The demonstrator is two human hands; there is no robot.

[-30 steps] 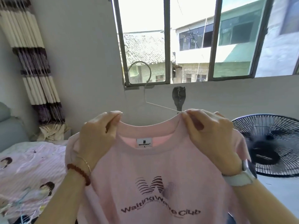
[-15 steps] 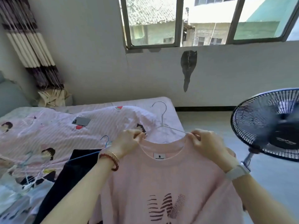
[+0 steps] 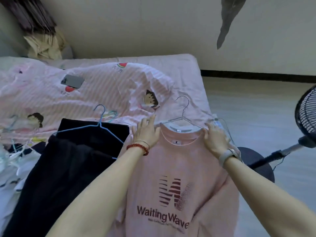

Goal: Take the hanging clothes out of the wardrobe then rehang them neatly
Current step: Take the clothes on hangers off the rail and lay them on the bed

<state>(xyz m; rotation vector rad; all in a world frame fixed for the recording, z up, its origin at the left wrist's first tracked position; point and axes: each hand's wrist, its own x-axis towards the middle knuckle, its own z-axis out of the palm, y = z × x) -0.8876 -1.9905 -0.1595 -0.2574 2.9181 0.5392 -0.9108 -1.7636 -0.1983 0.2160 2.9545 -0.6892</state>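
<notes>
A pink shirt point(image 3: 179, 177) lies front up on the bed point(image 3: 188, 69), its hem nearest the camera and its collar pointing away, with a dark red "Waiting Wave" print across the chest. Both forearms reach out over it. The left hand point(image 3: 147, 132) rests flat on the shirt's left shoulder, fingers spread and fairly straight, with a red bead bracelet point(image 3: 139, 147) at the wrist. The right hand point(image 3: 215, 140) presses on the right shoulder at the collar edge, fingers bent downward onto the cloth; whether it pinches the fabric or only presses cannot be told. A pale watch point(image 3: 226, 155) sits on that wrist. A silver wire hanger point(image 3: 182, 117) is inside the collar, its hook sticking out past the neckline toward the far side of the bed. Just left of the shirt lies a dark garment point(image 3: 65, 161) on a blue hanger point(image 3: 95, 125), and at the left edge a heap of pale clothes and loose hangers point(image 3: 10, 151). Beyond them spreads a pink striped cartoon-print quilt point(image 3: 85, 93) with a phone point(image 3: 72, 81) lying on it. To the right a fan point(image 3: 306, 110) stands on the floor beside the bed. Farthest back are the wall point(image 3: 153, 28) and a striped curtain point(image 3: 32, 16) in the left corner.
</notes>
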